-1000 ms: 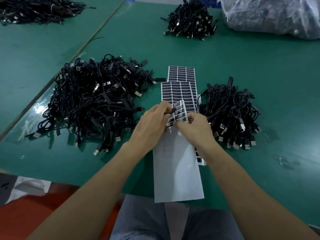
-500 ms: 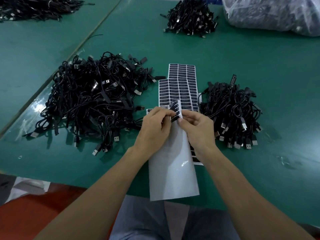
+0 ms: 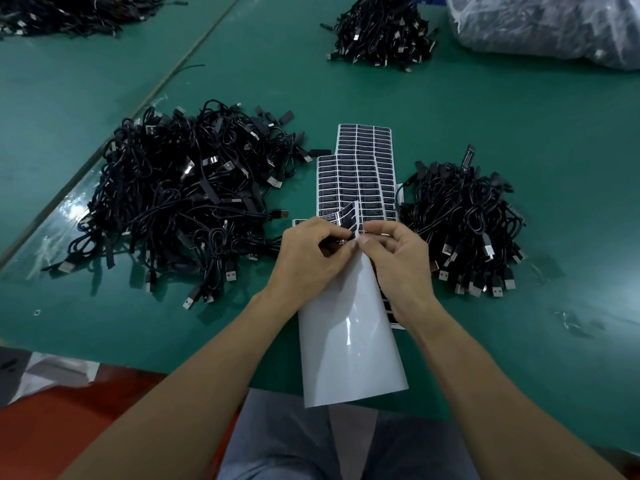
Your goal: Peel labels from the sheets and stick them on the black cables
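I see a green table (image 3: 502,109) filling most of the head view. The large pile of black cables (image 3: 183,202) lies left of centre; a smaller pile (image 3: 464,223) lies right of centre. Farther back sit a third pile (image 3: 381,29), a fourth pile (image 3: 69,12) at the top left, and a clear plastic bag (image 3: 554,26) at the top right.

Between the two near piles, two label sheets (image 3: 360,174) lie flat and overlapping, printed side up, rows of black labels visible.

A white backing sheet (image 3: 349,344) is held above the table's near edge, curved, its blank side toward the camera and its upper end folded over so a few black labels (image 3: 348,218) show.

The left hand (image 3: 308,258) has its fingers closed on the sheet's upper left edge. The right hand (image 3: 398,258) pinches thumb and forefinger together at the fold, just beside the left fingertips. I cannot tell whether a single label is separated.
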The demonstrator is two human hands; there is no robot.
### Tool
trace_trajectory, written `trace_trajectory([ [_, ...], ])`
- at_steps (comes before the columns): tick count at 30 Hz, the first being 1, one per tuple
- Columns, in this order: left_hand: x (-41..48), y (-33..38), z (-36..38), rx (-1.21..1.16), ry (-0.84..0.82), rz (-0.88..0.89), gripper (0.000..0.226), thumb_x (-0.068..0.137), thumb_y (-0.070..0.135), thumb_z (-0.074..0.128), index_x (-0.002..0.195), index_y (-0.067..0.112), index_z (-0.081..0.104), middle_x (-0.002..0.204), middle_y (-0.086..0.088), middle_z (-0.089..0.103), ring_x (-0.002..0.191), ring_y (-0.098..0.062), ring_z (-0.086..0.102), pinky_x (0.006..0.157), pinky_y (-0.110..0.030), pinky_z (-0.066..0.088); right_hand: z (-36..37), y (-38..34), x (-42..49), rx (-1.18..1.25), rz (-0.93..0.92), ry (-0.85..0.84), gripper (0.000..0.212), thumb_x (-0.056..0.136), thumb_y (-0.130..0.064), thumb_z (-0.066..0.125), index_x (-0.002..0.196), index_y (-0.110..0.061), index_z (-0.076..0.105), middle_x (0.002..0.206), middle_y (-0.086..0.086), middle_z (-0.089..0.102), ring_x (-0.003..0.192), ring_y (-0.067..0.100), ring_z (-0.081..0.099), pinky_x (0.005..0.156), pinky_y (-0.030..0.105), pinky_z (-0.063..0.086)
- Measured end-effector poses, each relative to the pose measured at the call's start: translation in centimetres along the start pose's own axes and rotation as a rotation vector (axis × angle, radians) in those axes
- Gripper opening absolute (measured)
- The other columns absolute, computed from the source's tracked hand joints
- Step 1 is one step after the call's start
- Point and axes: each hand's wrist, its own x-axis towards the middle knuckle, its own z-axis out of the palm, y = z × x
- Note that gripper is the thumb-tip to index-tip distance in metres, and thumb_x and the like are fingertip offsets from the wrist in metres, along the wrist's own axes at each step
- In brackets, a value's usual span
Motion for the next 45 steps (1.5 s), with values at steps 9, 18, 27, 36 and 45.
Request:
trace_trajectory([
  [9, 0.1, -0.1, -0.2, -0.009, -0.035, -0.033, 0.005, 0.083, 0.01, 0.08, 0.087, 0.009, 0.078, 0.083, -0.001, 0.071, 0.076, -0.006, 0.06, 0.071, -0.009, 0.044, 0.3, 0.2, -0.3, -0.104, -0.067, 0.016, 0.015, 0.09, -0.012, 0.071, 0.089, -0.019, 0.058, 0.081, 0.003, 0.074, 0.081, 0.018, 0.069, 0.086, 0.048, 0.056],
  [18, 0.2, 0.1, -0.2, -0.022, -0.025, -0.086, 0.007, 0.088, 0.012, 0.072, 0.083, 0.012, 0.077, 0.077, 0.015, 0.066, 0.075, 0.007, 0.061, 0.07, -0.007, 0.044, 0.9, 0.4, -0.9, -0.166, -0.147, 0.147, 0.017, 0.084, -0.018, 0.074, 0.082, -0.025, 0.058, 0.072, -0.01, 0.065, 0.065, -0.001, 0.058, 0.063, 0.014, 0.047],
  [27, 0.4, 0.0, -0.6, -0.214, 0.115, -0.247, 0.017, 0.092, 0.021, 0.067, 0.078, 0.029, 0.071, 0.065, 0.012, 0.07, 0.062, -0.01, 0.068, 0.065, -0.038, 0.06, 2.1, -0.8, -2.0, -0.692, -0.337, 0.083, 0.035, 0.087, -0.005, 0.062, 0.118, -0.02, 0.054, 0.109, 0.003, 0.053, 0.094, 0.019, 0.054, 0.081, 0.032, 0.048],
  [36, 0.4, 0.3, -0.8, -0.14, 0.087, -0.185, 0.013, 0.091, 0.015, 0.07, 0.082, 0.022, 0.075, 0.073, 0.019, 0.069, 0.07, 0.002, 0.066, 0.068, -0.011, 0.047, 3.6, -2.9, -2.1, -0.988, -0.364, 0.002, 0.022, 0.092, -0.019, 0.059, 0.112, -0.012, 0.05, 0.117, 0.007, 0.055, 0.107, 0.028, 0.053, 0.08, 0.033, 0.041],
  [45, 0.4, 0.0, -0.5, -0.085, 0.057, -0.176, 0.009, 0.091, 0.019, 0.072, 0.086, 0.016, 0.079, 0.074, 0.019, 0.068, 0.072, 0.0, 0.067, 0.068, -0.012, 0.049, 3.1, -2.7, -1.1, -1.056, -0.298, 0.03, 0.021, 0.101, -0.027, 0.049, 0.111, -0.012, 0.061, 0.111, 0.007, 0.062, 0.104, 0.029, 0.058, 0.072, 0.032, 0.032],
])
